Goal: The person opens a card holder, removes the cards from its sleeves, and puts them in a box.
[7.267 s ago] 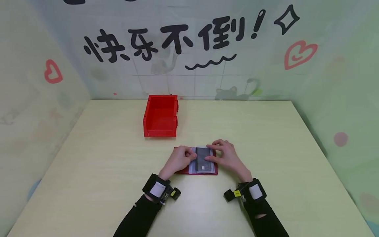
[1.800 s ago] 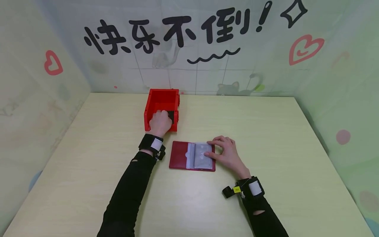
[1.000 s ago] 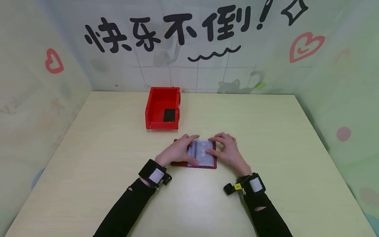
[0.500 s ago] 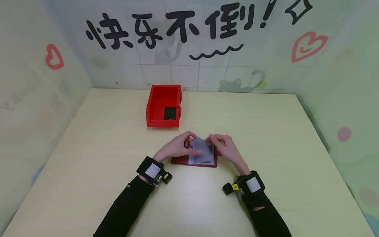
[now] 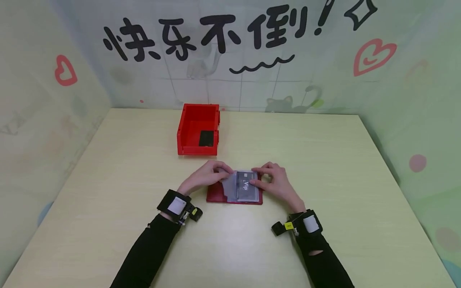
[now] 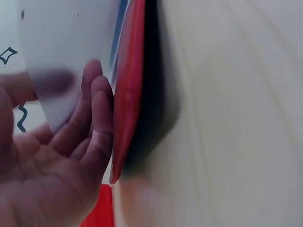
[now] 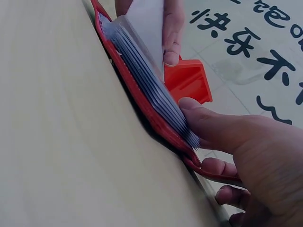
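Note:
An open card holder [image 5: 215, 195] with a red cover lies on the table, its clear sleeves standing out as a stack of thin leaves [image 7: 151, 87] in the right wrist view. My left hand [image 5: 210, 173] pinches a translucent sleeve page [image 6: 71, 33] between thumb and fingers, folded over to the left. A dark grey card [image 5: 247, 194] marked "Vip" shows on the right side of the holder. My right hand [image 5: 276, 182] grips the holder's right edge, thumb on the sleeves and fingers by the red cover.
Behind the holder stands a red bin [image 5: 197, 151] with a black card [image 5: 206, 138] lying in its front right corner. The pale table [image 5: 324, 160] meets printed backdrop walls [image 5: 144, 92] at the back and sides.
My left hand has placed a dark card in the red bin, come back to the holder and turned a sleeve leftward, uncovering the "Vip" card. My right hand stays at the right edge.

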Tool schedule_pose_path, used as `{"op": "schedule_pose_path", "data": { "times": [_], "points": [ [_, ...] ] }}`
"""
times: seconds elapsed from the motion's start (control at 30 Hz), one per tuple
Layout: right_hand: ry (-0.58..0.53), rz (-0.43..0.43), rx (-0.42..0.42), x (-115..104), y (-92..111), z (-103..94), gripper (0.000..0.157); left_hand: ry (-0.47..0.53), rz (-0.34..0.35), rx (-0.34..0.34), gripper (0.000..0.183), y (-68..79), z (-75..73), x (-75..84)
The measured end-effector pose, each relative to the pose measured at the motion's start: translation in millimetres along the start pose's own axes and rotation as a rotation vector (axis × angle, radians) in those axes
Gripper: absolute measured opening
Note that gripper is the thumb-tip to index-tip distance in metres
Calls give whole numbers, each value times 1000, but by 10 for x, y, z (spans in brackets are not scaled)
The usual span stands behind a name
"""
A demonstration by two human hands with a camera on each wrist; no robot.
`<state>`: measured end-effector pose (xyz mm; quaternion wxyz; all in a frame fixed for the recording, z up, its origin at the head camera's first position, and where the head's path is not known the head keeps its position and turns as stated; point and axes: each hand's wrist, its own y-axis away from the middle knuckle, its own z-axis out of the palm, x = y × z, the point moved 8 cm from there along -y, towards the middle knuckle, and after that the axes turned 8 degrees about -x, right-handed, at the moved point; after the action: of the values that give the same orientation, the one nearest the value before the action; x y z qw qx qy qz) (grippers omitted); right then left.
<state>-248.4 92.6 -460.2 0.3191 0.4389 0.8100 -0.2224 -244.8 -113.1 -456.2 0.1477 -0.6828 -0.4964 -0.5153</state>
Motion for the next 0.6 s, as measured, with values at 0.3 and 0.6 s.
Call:
{"op": "schedule_pose_path", "data": {
  "times": [0.3, 0.6],
  "points": [
    [20, 23, 5, -1, 2, 45, 42, -227, -76, 201, 20, 133, -82, 66],
    [35, 19, 21, -5, 22, 27, 41, -519, -29, 301, 19, 129, 22, 331]
  ]
}}
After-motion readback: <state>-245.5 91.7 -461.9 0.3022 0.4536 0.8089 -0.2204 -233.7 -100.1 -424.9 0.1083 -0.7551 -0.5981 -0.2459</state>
